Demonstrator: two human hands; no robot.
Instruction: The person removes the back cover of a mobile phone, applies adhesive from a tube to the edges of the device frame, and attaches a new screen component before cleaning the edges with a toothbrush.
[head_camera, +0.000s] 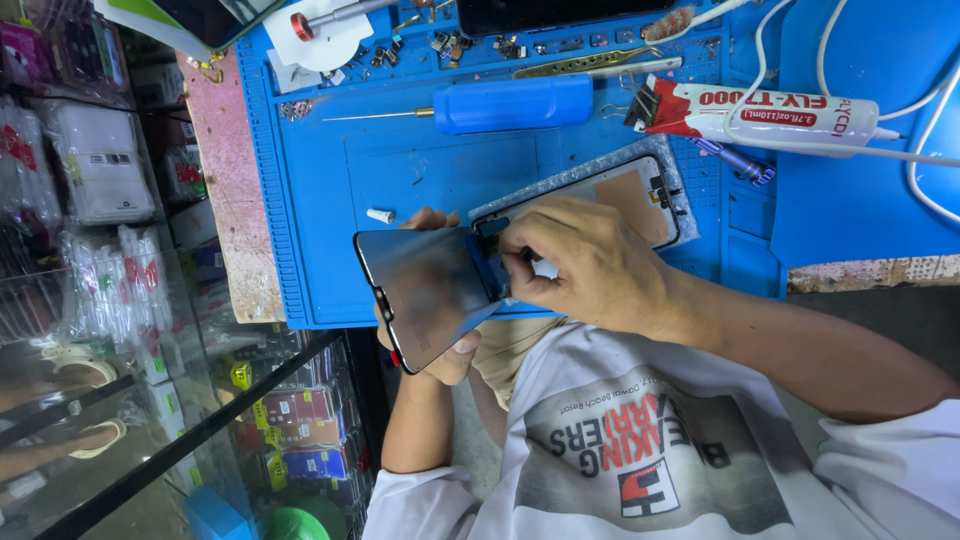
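We see 2 hands on 1 phone screen panel (430, 285): left hand (440, 345) clasps it underneath, right hand (585, 262) pinches its blue edge tab (488, 268). Beyond the grip, 1 phone frame (600, 195), 1 glue tube (770, 112) and 1 blue handle (512, 103) lie on the blue work mat (400, 170), beside a glass counter (150, 400).

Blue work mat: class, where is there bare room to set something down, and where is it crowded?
Bare: the blue work mat between the blue handle, small white cap and phone frame. Crowded: the top edge's small parts, and around the glue tube and white cables.
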